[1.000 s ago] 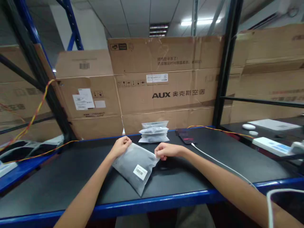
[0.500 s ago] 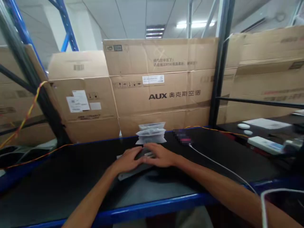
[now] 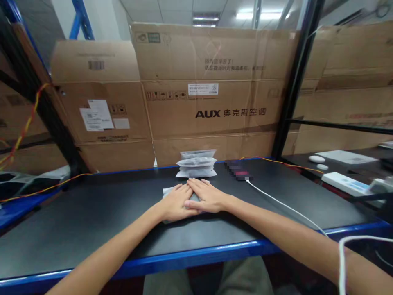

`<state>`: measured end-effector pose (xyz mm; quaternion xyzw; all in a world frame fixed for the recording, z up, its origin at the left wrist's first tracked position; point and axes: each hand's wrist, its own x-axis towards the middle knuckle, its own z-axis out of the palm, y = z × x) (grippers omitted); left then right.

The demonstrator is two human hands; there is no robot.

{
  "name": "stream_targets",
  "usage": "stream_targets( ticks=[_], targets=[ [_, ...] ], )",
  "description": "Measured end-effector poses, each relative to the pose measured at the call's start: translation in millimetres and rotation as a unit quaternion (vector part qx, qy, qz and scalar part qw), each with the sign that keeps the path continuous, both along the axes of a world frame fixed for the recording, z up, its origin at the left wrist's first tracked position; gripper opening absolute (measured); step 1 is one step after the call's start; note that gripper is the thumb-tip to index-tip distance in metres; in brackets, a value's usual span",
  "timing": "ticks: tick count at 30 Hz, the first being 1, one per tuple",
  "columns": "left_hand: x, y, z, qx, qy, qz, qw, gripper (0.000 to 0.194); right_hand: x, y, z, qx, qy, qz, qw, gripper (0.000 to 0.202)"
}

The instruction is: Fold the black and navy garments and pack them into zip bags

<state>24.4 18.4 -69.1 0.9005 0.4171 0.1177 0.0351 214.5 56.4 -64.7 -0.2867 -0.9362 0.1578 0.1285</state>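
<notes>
Both hands lie on a pale, flat packet (image 3: 167,191) on the black table top, hiding most of it. My left hand (image 3: 178,205) lies flat with its fingers stretched forward. My right hand (image 3: 208,197) overlaps the fingers of my left hand, its own fingers extended and its thumb across the back of my left hand. Just beyond the fingertips stands a small stack of translucent white bags (image 3: 196,163).
A phone-like object (image 3: 238,170), blurred out, lies right of the stack with a white cable (image 3: 282,201) running right. Cardboard panels (image 3: 172,123) stand behind the table (image 3: 92,221). A white power strip (image 3: 345,183) lies at the right.
My hands have come together, the right now overlapping the left, and have flattened on the packet. Less of the packet shows. The camera view has tilted down slightly.
</notes>
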Motion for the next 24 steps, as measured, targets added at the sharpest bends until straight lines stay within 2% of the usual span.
stream_targets(
  ticks=[5, 10, 14, 17, 21, 24],
  targets=[
    [0, 1, -3.7, 0.004, 0.008, 0.013, 1.000, 0.074, -2, -2, -5.0, 0.003, 0.003, -0.004, 1.000, 0.093],
    [-1, 2, -1.6, -0.007, -0.015, -0.001, 1.000, 0.083, -3, -1, -1.7, -0.026, -0.025, -0.010, 0.999, 0.099],
    [-8, 6, 7.2, -0.072, -0.020, 0.000, 0.997, 0.096, -1, -1, 4.7, -0.055, -0.027, -0.003, 0.998, 0.105],
    [-20, 10, 12.9, -0.117, -0.028, 0.010, 0.993, 0.104, 3, 0, 8.3, -0.078, -0.046, 0.008, 0.996, 0.118],
    [-35, 13, 13.7, -0.158, -0.053, 0.036, 0.985, 0.096, 7, 2, 9.0, -0.083, -0.066, 0.031, 0.994, 0.133],
    [-41, 16, 13.6, -0.174, -0.064, 0.033, 0.982, 0.092, 10, 4, 10.2, -0.064, -0.014, 0.051, 0.997, 0.121]
  ],
)
